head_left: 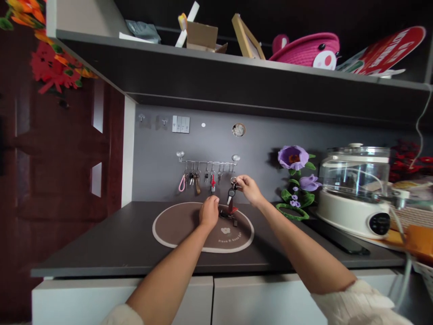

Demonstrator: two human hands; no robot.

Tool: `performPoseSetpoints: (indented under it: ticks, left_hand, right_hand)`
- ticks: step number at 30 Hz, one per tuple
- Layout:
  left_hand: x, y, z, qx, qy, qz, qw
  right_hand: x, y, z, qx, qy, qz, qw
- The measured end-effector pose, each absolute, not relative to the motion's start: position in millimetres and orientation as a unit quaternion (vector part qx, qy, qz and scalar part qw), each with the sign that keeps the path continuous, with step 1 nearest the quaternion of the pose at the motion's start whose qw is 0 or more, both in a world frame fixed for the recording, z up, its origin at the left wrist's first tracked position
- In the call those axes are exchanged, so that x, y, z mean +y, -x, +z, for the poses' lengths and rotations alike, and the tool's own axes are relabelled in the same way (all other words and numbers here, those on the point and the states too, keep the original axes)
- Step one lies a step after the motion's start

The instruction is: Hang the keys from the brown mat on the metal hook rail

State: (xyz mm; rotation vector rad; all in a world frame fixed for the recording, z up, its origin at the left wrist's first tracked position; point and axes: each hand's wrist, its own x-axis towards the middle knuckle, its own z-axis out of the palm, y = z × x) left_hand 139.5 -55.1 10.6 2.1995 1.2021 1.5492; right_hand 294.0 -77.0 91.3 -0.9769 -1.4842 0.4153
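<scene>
My right hand [249,188] is raised just in front of the wall, its fingers pinched on the metal ring of a key bunch [231,194]. Dark and red pieces dangle below that ring, above the oval brown mat [179,225]. To the left, my left hand [209,212] is closed over the mat; what its fingers hold, if anything, is hidden. Behind both hands a metal hook rail [207,163] is fixed to the wall. From its hooks hang several keys, among them a pink strap [182,183], a brown tag [198,184] and a red key holder [213,182].
Purple artificial flowers [293,158] and a white appliance with a clear bowl [353,212] stand on the counter at right. A dark flat slab [338,237] lies before them. Overhead runs a shelf [203,72] bearing a pink basket [304,50] and boxes.
</scene>
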Motion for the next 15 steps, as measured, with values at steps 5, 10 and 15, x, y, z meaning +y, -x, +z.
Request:
performPoseSetpoints:
  ticks: [5,10,15]
  left_hand:
    - [-50.3,-138.7,8.0,0.423,-0.727,0.530,0.109]
    - [-44.5,-139.4,4.4,0.439,-0.708,0.538,0.128]
    - [-44.3,-140.5,3.9,0.462,-0.712,0.515,0.120]
  right_hand:
    - [-57.7,-290.8,109.1,-0.612,0.426,0.221,0.629]
    - [-32.0,-287.3,118.7,-0.576,0.446,0.244,0.640]
    - [-7.3,-284.3,119.2,-0.535,0.483,0.218,0.658]
